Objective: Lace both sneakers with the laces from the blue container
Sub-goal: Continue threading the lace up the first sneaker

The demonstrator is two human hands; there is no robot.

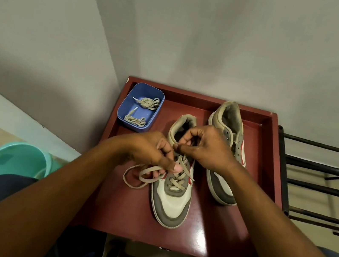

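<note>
Two grey-and-white sneakers with red trim stand on a dark red table (122,214). The near sneaker (170,204) has a beige lace (176,175) crossed through its lower eyelets. My left hand (148,153) pinches one lace end, whose slack loops onto the table at the left. My right hand (208,148) pinches the other end above the upper eyelets. The far sneaker (229,125) stands unlaced behind my right hand. A blue container (139,106) at the table's back left holds bundled beige laces (147,103).
The table has a raised rim (272,132) at the back and right and stands in a wall corner. A black metal rack (320,185) is to the right. A turquoise bucket (13,160) sits on the floor at the left, beside my knee.
</note>
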